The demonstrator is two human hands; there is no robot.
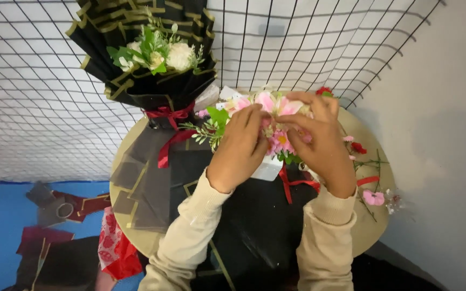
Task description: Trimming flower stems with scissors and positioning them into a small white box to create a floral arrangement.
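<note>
The pink flower bunch (274,121) sits on the round table (376,221), and your left hand (238,148) and right hand (319,143) both close their fingers on its blooms (a red ribbon (292,186) trails below). A finished black-wrapped bouquet (149,54) stands behind.

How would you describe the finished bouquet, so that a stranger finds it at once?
Start at the round table and look to its far left edge, against the wire grid. The finished bouquet stands there, left of both hands. Only it has black wrapping with gold edges, white flowers and a red ribbon.
</note>
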